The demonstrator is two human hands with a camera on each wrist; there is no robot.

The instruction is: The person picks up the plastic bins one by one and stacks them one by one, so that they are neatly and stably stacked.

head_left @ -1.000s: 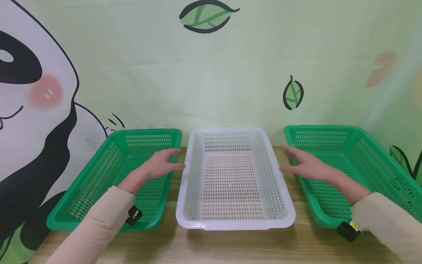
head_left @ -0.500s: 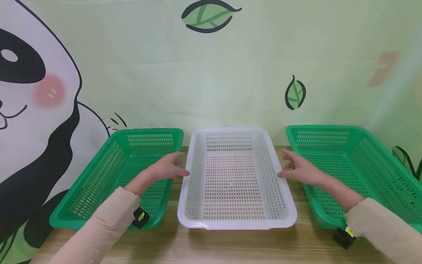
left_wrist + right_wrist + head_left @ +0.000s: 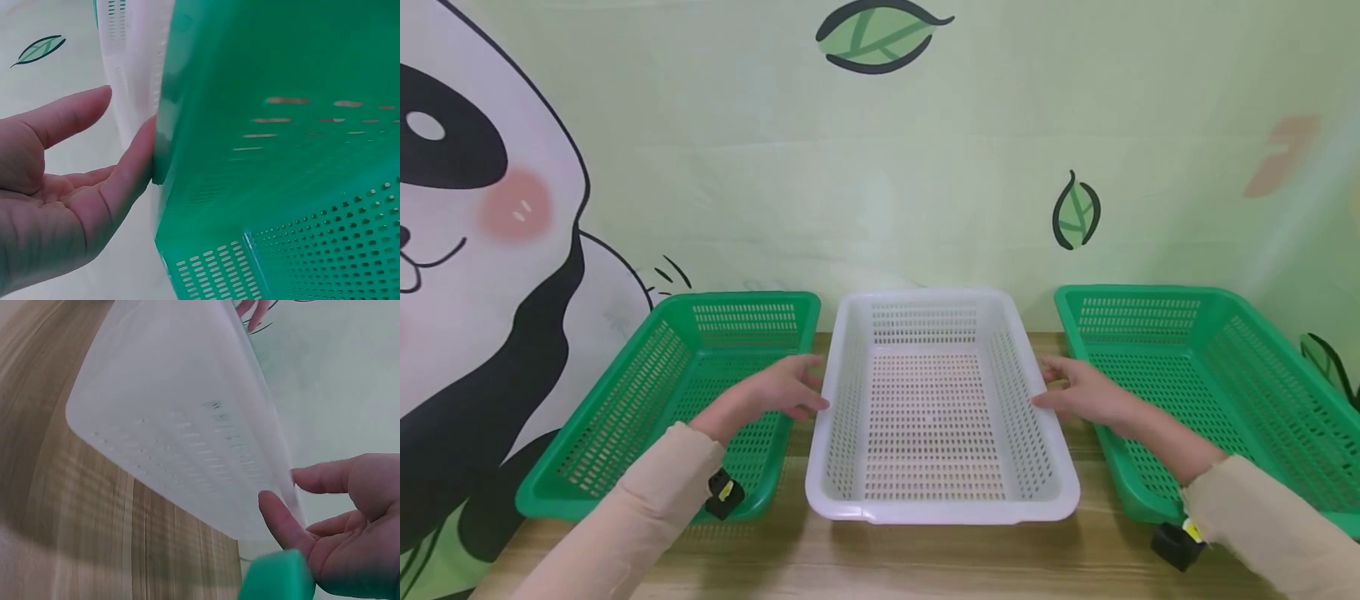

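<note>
Low in the middle of the head view sits the white basket (image 3: pixel 942 408), a long rectangular tray with slotted walls and floor. Its long axis runs from the near edge of the frame up toward the wall, with one short end at the bottom centre and the other at the back. It stands flat and upright, open side up, on a wooden table (image 3: pixel 925 562) with pale brown grain.

The left hand (image 3: pixel 775 392) lies at the basket's left long rim, about halfway along it, fingers straight and loosely spread, fingertips at the rim. The right hand (image 3: pixel 1078 392) mirrors it at the right long rim, fingers likewise extended and relaxed, touching the edge. In the right wrist view a thumb and fingertips (image 3: pixel 281 519) meet the white rim without curling round it. Neither hand has closed on anything. Beige sleeves (image 3: pixel 647 500) cover both forearms.

Just left of centre stands a green basket (image 3: pixel 625 417) close beside the white one, and the left hand hovers over its inner edge. A second green basket (image 3: pixel 1225 392) stands at the right, a little apart.

Behind everything hangs a pale green backdrop (image 3: pixel 925 167) printed with leaves, with a big cartoon panda (image 3: pixel 467 250) filling the left side.
</note>
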